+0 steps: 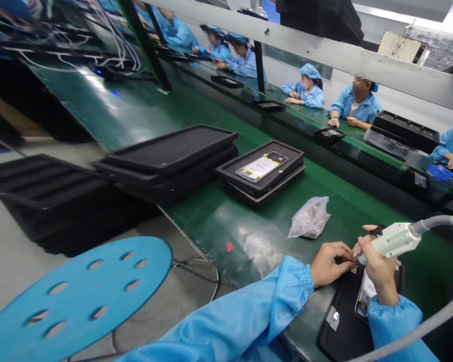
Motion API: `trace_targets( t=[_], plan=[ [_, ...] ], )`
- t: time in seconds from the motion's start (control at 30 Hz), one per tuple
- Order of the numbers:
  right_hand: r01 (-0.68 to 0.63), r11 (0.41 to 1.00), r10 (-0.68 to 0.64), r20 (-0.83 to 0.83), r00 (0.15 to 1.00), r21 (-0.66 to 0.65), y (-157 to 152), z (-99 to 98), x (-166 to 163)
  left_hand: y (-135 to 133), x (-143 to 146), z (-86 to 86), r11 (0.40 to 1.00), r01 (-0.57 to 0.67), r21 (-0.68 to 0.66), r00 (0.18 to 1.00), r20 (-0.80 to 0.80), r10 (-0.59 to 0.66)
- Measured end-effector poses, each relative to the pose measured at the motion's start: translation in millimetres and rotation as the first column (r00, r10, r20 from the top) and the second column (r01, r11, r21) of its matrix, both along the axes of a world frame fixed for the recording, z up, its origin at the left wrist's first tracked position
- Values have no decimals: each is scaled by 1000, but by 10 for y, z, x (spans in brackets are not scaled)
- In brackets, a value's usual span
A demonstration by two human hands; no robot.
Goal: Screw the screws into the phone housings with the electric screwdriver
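My right hand point(379, 269) is wrapped round a white hand tool point(397, 240) with a thick grey hose at its back end; its exact kind I cannot tell. The tool's front end points left, close to the fingers of my left hand point(330, 264). Those fingers are pinched together, and whatever they hold is too small or hidden. Below my hands lies a black foam tray point(343, 329). An opened phone point(364, 296) with a white battery rests on it, partly covered by my right wrist. Beyond my left hand sits a clear bag point(310, 218) of small brownish parts.
Another opened phone point(263, 166) lies on stacked black trays point(226, 176). Larger black tray stacks point(169, 151) stand left, overhanging the green bench point(207, 221). A blue stool point(83, 296) is at lower left. The grey hose point(434, 322) loops at right. Co-workers point(357, 103) sit across the line.
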State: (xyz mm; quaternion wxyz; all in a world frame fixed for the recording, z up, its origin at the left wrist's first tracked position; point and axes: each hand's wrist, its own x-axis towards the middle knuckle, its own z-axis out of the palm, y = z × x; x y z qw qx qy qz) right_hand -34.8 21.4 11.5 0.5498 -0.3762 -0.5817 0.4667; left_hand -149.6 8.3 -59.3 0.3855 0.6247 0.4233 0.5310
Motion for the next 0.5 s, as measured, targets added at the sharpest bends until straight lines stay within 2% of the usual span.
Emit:
trace_targets(
  t=[0.13, 0.2, 0.23, 0.3, 0.37, 0.4, 0.43, 0.47, 0.5],
  plan=[
    [34, 998, -36, 22, 999, 55, 28, 70, 108, -87, -47, 81, 997, -22, 71, 999, 49, 18],
    [90, 990, -91, 12, 996, 106, 42, 146, 253, -173, -153, 190, 975, -117, 190, 993, 36, 113],
    [121, 984, -122, 1, 993, 127, 45, 190, 348, -212, -235, 258, 945, -190, 266, 981, 20, 191],
    [180, 971, -177, -33, 984, 158, 45, 271, 562, -248, -459, 394, 835, -365, 412, 916, -1, 401],
    [227, 960, -219, -65, 974, 163, 42, 322, 775, -203, -732, 495, 696, -508, 507, 796, -34, 605],
    [248, 956, -239, -77, 968, 155, 41, 331, 866, -151, -868, 521, 648, -544, 533, 734, -71, 676],
    [269, 952, -258, -90, 962, 145, 42, 328, 942, -83, -993, 530, 628, -552, 549, 685, -131, 716],
    [288, 948, -276, -100, 956, 134, 46, 315, 999, -7, -1099, 521, 640, -532, 554, 654, -212, 727],
    [304, 944, -292, -106, 950, 124, 52, 294, 1037, 71, -1180, 498, 677, -495, 545, 635, -304, 710]
  ],
)
